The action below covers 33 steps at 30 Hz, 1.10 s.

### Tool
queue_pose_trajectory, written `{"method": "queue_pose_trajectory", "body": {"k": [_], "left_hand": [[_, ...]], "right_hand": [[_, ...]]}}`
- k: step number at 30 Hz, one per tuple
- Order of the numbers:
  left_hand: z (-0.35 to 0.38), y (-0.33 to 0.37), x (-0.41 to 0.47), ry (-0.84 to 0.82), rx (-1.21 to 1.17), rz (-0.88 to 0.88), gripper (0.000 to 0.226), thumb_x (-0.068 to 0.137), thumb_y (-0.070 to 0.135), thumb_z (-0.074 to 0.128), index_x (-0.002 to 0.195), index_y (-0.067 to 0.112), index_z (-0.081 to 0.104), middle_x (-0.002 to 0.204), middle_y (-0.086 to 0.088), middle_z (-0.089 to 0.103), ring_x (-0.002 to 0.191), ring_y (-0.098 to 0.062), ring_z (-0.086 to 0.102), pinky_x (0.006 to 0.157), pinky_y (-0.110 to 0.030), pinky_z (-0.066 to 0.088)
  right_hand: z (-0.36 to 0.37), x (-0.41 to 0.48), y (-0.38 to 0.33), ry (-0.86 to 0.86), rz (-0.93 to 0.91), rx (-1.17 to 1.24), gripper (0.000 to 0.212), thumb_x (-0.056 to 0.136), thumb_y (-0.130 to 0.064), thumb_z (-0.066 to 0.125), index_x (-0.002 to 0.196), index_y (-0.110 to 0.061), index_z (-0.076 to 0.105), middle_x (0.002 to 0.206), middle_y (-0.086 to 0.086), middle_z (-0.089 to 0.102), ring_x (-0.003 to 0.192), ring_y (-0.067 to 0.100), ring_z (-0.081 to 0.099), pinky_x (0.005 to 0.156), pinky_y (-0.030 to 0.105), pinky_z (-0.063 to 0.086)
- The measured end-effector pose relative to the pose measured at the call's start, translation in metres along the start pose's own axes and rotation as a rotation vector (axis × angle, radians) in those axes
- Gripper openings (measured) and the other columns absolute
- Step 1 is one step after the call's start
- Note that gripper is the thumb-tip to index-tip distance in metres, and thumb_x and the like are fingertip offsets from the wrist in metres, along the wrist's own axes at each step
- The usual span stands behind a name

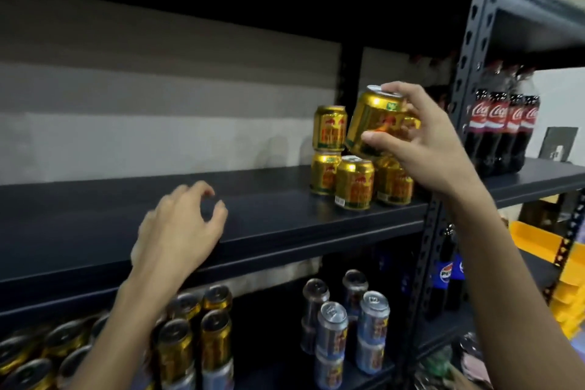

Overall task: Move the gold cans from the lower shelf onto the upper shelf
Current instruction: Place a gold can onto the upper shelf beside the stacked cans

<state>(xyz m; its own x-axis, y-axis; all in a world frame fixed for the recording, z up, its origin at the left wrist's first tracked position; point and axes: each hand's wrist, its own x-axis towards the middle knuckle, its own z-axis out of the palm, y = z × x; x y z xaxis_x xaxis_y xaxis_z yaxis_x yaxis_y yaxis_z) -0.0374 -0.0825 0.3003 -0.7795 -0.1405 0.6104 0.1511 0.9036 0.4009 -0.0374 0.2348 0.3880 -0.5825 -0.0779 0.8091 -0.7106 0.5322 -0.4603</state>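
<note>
At the bottom left, gold cans stand packed on the lower shelf, some stacked two high, their tops towards the camera. The left forearm crosses in front of them. Above, the left hand hovers over the front edge of the dark upper shelf. Its fingers are loosely curled and hold nothing, though the hand is a little blurred.

Further right on the upper shelf stands a cluster of gold cans. There is a two-high stack at the back, a single can in front, and another can just beside it, partly hidden by the right hand. Below this cluster, on the lower shelf, silver-blue cans are stacked in twos.

The right hand grips a gold can above the cluster. The thumb presses low on its side and the other fingers curl over its top rim. This can is tilted, just beside the upper can of the stack. Whether it touches the cans beneath cannot be told. A sliver of gold shows between the fingers behind it.

Right of the perforated metal upright, Coca-Cola bottles stand on the neighbouring shelf. Pepsi bottles are below them and yellow bins are at the far right.
</note>
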Motion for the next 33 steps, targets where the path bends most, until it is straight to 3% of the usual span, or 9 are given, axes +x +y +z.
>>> {"method": "queue_pose_trajectory", "body": {"k": [3, 8, 19, 22, 25, 27, 28, 30, 33], "left_hand": [[0.004, 0.000, -0.001, -0.119, 0.194, 0.023, 0.042, 0.094, 0.058, 0.035, 0.117, 0.032, 0.059, 0.113, 0.005, 0.063, 0.104, -0.021, 0.057, 0.082, -0.039, 0.041], [0.002, -0.001, 0.001, -0.190, 0.253, 0.016, 0.050, 0.094, 0.064, 0.024, 0.121, 0.036, 0.056, 0.116, 0.009, 0.060, 0.108, -0.017, 0.053, 0.089, -0.039, 0.040], [0.011, -0.006, 0.006, -0.178, 0.246, 0.036, 0.052, 0.092, 0.067, 0.022, 0.116, 0.038, 0.056, 0.110, 0.013, 0.059, 0.104, -0.014, 0.051, 0.085, -0.037, 0.039], [0.014, -0.008, 0.007, -0.171, 0.256, 0.036, 0.053, 0.091, 0.068, 0.021, 0.117, 0.038, 0.056, 0.112, 0.012, 0.060, 0.104, -0.014, 0.052, 0.084, -0.038, 0.039], [0.015, -0.008, 0.008, -0.161, 0.259, 0.038, 0.054, 0.091, 0.069, 0.021, 0.118, 0.038, 0.056, 0.112, 0.012, 0.061, 0.104, -0.015, 0.052, 0.084, -0.038, 0.039], [0.015, -0.009, 0.008, -0.157, 0.263, 0.036, 0.054, 0.091, 0.069, 0.021, 0.118, 0.038, 0.056, 0.112, 0.011, 0.061, 0.104, -0.015, 0.052, 0.085, -0.038, 0.040], [0.015, -0.009, 0.008, -0.155, 0.265, 0.037, 0.055, 0.090, 0.069, 0.020, 0.118, 0.038, 0.056, 0.112, 0.011, 0.061, 0.104, -0.015, 0.052, 0.085, -0.038, 0.040], [0.015, -0.008, 0.007, -0.151, 0.266, 0.037, 0.055, 0.091, 0.069, 0.020, 0.119, 0.038, 0.056, 0.114, 0.011, 0.061, 0.105, -0.015, 0.052, 0.084, -0.038, 0.039], [0.014, -0.007, 0.006, -0.153, 0.261, 0.037, 0.054, 0.092, 0.068, 0.020, 0.120, 0.038, 0.056, 0.116, 0.011, 0.060, 0.107, -0.015, 0.052, 0.086, -0.039, 0.038]], "right_hand": [[0.005, 0.020, 0.016, 0.005, 0.028, -0.089, 0.056, 0.085, -0.023, 0.081, 0.130, -0.037, 0.051, 0.123, -0.008, 0.063, 0.111, 0.015, 0.065, 0.093, 0.048, 0.057], [0.015, 0.034, 0.031, -0.017, 0.117, -0.124, 0.056, 0.087, -0.019, 0.080, 0.132, -0.034, 0.050, 0.117, -0.007, 0.063, 0.106, 0.016, 0.066, 0.091, 0.046, 0.059], [0.028, 0.031, 0.046, -0.007, 0.228, -0.090, 0.063, 0.088, -0.021, 0.078, 0.139, -0.037, 0.046, 0.123, -0.002, 0.064, 0.110, 0.018, 0.066, 0.091, 0.047, 0.059], [0.030, 0.027, 0.043, 0.009, 0.227, -0.086, 0.066, 0.090, -0.023, 0.076, 0.144, -0.039, 0.042, 0.129, -0.004, 0.062, 0.110, 0.009, 0.064, 0.095, 0.046, 0.058], [0.037, 0.018, 0.039, 0.054, 0.222, -0.117, 0.072, 0.094, -0.025, 0.073, 0.153, -0.037, 0.034, 0.124, -0.014, 0.061, 0.113, 0.000, 0.060, 0.097, 0.032, 0.055], [0.045, 0.010, 0.036, 0.101, 0.219, -0.138, 0.075, 0.095, -0.023, 0.071, 0.157, -0.035, 0.030, 0.113, -0.025, 0.057, 0.100, -0.011, 0.061, 0.091, 0.016, 0.049], [0.049, 0.005, 0.035, 0.134, 0.212, -0.149, 0.078, 0.095, -0.022, 0.071, 0.158, -0.034, 0.027, 0.121, -0.025, 0.055, 0.099, -0.011, 0.060, 0.096, 0.016, 0.046], [0.057, -0.002, 0.034, 0.195, 0.187, -0.179, 0.085, 0.093, -0.022, 0.074, 0.160, -0.033, 0.022, 0.145, -0.011, 0.050, 0.123, 0.000, 0.052, 0.108, 0.023, 0.040], [0.067, -0.009, 0.038, 0.223, 0.169, -0.219, 0.095, 0.089, -0.023, 0.079, 0.162, -0.031, 0.019, 0.154, -0.002, 0.045, 0.139, 0.009, 0.042, 0.116, 0.033, 0.039]]}}
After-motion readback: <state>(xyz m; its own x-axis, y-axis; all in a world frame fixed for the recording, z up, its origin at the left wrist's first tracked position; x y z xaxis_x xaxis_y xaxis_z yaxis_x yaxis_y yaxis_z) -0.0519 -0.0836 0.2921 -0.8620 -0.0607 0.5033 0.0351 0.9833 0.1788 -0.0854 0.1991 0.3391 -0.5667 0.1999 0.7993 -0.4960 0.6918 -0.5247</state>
